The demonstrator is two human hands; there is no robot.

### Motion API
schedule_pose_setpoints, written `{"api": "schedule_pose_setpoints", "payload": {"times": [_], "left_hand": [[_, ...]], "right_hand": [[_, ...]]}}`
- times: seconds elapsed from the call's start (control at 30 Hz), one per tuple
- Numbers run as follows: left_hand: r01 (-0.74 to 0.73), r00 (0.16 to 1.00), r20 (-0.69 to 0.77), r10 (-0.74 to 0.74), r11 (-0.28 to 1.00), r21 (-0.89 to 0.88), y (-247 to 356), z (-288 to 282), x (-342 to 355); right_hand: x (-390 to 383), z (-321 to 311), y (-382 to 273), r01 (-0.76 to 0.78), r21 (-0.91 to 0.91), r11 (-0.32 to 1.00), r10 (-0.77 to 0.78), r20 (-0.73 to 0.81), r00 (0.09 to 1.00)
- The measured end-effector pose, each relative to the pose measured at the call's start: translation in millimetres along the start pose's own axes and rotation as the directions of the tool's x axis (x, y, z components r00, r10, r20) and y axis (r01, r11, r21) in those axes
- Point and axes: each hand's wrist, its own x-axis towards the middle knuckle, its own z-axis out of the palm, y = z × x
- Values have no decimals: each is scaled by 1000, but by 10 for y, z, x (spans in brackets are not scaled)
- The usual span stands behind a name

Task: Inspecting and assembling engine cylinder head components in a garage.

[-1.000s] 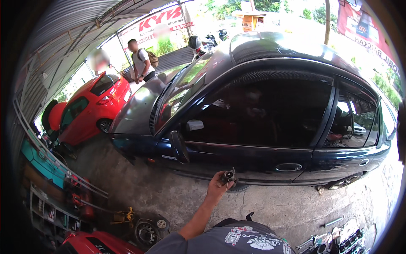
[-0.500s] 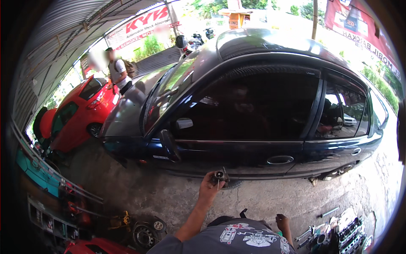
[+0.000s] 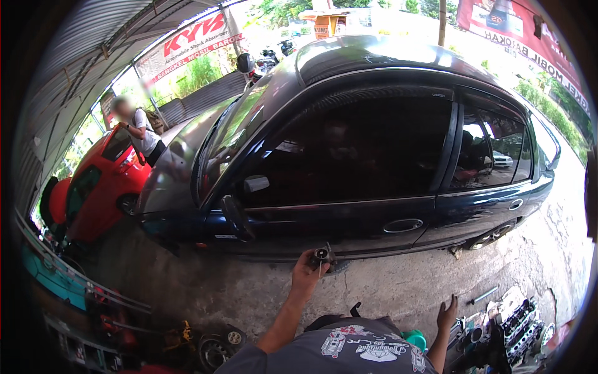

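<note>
Clamping fingers on one metal part [image 3: 321, 255], left hand [image 3: 304, 270] faces one dark car [image 3: 339, 215], right hand's [image 3: 446, 314] fingers apart.

A dark blue car [image 3: 324, 225] with tinted windows [image 3: 367, 156] stands broadside in front of you. To your left, a person [image 3: 149, 141] in a white shirt [image 3: 141, 121], wearing a backpack [image 3: 155, 122], leans toward a red car [image 3: 104, 187]. Farther off, you see a motorbike [image 3: 266, 61], an orange stall [image 3: 330, 26] and, at right, a red banner [image 3: 556, 56].

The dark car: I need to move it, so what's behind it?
Beyond the dark car, a motorbike, an orange stand and a pole show. Its body covers the motorbike's lower part and the ground close behind; anything there is hidden.
</note>
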Motion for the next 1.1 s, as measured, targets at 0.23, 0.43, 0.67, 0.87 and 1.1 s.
{"api": "schedule_pose_setpoints", "payload": {"times": [0.23,0.43,0.67,0.87,1.1], "left_hand": [[0,997,74,2,1000,-28,-64,4,77],[31,1000,5,-31,999,-22,116,-141,-127],[13,996,-89,-15,1000,-18,-23,-331,-244],[-31,987,-158,38,998,47,-277,-509,-175],[-36,966,-252,55,996,80,-142,-616,-407]], "right_hand": [[46,-56,597,-67,-28,997,62,-162,985],[356,39,447,-140,-15,990,133,-211,968],[906,1,-1351,313,211,926,-327,32,945],[318,-335,-4214,872,273,405,-910,210,357],[-164,-602,-5712,906,318,-278,-946,73,-315]]}}
